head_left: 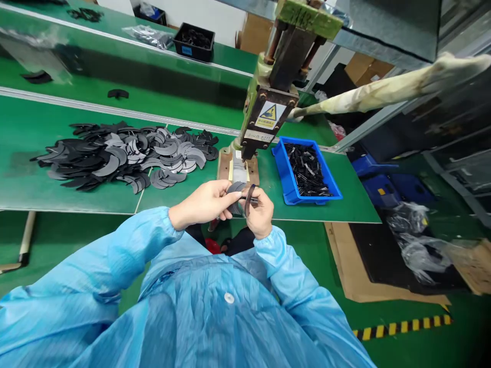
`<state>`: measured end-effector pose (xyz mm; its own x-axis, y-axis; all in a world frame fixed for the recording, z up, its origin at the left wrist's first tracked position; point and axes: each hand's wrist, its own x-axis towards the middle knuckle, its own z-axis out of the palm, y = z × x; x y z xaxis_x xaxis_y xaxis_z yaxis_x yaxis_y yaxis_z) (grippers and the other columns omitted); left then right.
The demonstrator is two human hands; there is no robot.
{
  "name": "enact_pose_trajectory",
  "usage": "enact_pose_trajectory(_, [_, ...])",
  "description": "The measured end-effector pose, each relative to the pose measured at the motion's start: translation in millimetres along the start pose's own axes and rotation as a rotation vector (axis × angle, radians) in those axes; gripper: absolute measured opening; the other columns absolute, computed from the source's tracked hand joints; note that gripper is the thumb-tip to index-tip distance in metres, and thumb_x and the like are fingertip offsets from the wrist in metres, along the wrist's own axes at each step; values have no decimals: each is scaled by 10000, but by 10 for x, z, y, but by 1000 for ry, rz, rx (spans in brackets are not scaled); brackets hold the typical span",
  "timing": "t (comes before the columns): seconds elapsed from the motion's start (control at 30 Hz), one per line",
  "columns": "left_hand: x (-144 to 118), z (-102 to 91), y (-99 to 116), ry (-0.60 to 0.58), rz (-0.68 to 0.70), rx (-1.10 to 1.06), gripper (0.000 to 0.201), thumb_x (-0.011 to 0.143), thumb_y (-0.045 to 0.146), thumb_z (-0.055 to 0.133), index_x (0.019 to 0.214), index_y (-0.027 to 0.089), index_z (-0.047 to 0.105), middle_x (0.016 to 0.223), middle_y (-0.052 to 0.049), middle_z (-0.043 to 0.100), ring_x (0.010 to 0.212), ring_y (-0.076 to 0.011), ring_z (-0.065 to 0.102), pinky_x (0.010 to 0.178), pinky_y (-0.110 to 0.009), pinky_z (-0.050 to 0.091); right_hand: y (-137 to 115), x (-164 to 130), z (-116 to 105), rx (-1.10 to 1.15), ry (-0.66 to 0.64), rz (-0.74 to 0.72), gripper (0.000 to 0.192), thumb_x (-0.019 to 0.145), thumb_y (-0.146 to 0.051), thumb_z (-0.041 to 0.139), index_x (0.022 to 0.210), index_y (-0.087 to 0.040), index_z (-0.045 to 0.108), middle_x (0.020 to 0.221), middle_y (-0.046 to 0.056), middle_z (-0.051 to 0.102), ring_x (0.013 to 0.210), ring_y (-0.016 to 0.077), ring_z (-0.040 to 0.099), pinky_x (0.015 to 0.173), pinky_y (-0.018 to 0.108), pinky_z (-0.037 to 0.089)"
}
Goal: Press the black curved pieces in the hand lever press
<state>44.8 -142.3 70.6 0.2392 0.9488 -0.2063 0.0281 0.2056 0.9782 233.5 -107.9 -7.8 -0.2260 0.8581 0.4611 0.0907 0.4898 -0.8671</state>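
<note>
My left hand (207, 203) pinches several grey crescent-shaped pieces (235, 190), fanned together, between thumb and fingers. Close beside it, my right hand (261, 213) has its fingers closed on a dark curved strip (248, 198), which stands up near the crescents. Whether the strip touches them I cannot make out. Both hands are at the table's front edge, just before the base of a green hand press (264, 115). A large heap of black and grey crescent pieces (109, 163) spreads over the table to the left.
Right of the press stands a blue bin (288, 191) of small black parts. A wrapped lever (356, 97) juts out rightward from the press. Behind the table runs a green conveyor belt (161, 105) with a few dark pieces. A black bin (209, 53) stands farther back. Cardboard (347, 276) lies on the floor at right.
</note>
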Motion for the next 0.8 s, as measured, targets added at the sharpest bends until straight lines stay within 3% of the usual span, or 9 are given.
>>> enact_pose_trajectory(0.17, [73, -66, 40, -109, -83, -21, 541, 854, 667, 845, 850, 188, 594, 596, -15, 676, 507, -160, 697, 440, -206, 529, -33, -55, -49, -73, -24, -57, 231, 1009, -457, 654, 1025, -227, 658, 961, 36, 724, 890, 155, 706, 840, 315, 609])
enact_pose_trajectory(0.33, [101, -174, -25, -81, -65, 126, 508, 904, 681, 778, 895, 202, 606, 658, -4, 663, 542, -160, 679, 495, -256, 539, -116, 28, -226, -208, -147, -173, 187, 1009, -385, 643, 1110, -237, 699, 1062, 74, 765, 1028, 202, 724, 964, 400, 613])
enact_pose_trajectory(0.4, [72, -192, -57, 41, 22, 251, 443, 950, 637, 734, 945, 210, 615, 751, -18, 682, 609, -171, 682, 559, -296, 553, -122, 55, -286, -258, -185, -218, 165, 1010, -361, 631, 1099, -241, 701, 1083, 87, 768, 1060, 220, 720, 980, 432, 608])
enact_pose_trajectory(0.47, [26, -183, -72, 245, 215, 437, 366, 972, 572, 722, 1001, 218, 632, 902, -46, 702, 771, -197, 697, 688, -345, 572, -106, 64, -316, -303, -206, -244, 157, 1021, -336, 605, 1102, -236, 694, 1089, 99, 765, 1062, 225, 713, 975, 442, 606])
enact_pose_trajectory(0.53, [-19, -152, -71, 344, 419, 626, 307, 979, 523, 723, 997, 225, 653, 987, -61, 689, 934, -226, 670, 842, -389, 554, -80, 60, -320, -337, -219, -257, 159, 1031, -321, 587, 1114, -226, 684, 1093, 107, 760, 1057, 220, 706, 963, 433, 604])
enact_pose_trajectory(0.63, [-36, -95, -75, 245, 509, 768, 285, 1006, 483, 683, 879, 229, 661, 914, -49, 650, 954, -238, 599, 913, -411, 484, -51, 43, -303, -366, -242, -269, 148, 1037, -309, 581, 1102, -220, 679, 1072, 102, 753, 1040, 211, 699, 946, 416, 599])
enact_pose_trajectory(0.8, [82, -74, -168, 170, 323, 583, 367, 995, 495, 665, 752, 224, 615, 814, -29, 591, 869, -218, 556, 799, -349, 434, -52, -8, -303, -385, -226, -276, 124, 1022, -305, 592, 1061, -244, 693, 993, 79, 739, 952, 213, 677, 882, 423, 580])
